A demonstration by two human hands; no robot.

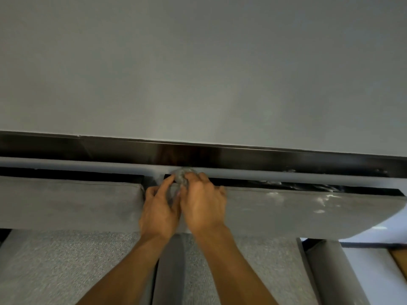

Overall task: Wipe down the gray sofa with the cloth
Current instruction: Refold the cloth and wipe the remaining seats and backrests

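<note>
The cloth (184, 174) is a gray wad held at the tips of both hands against the sofa (286, 213)'s top rail (88, 165). The right hand (203, 204) curls its fingers over it. The left hand (159, 209) pinches its left side, forefinger stretched up. Under the fingers two back cushions (66, 203) meet. Beyond the fingertips run a dark strip (66, 146) and the wall (198, 62).

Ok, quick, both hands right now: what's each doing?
Left hand: pinches the bunched cloth.
Right hand: curled over the same cloth, gripping it.
</note>
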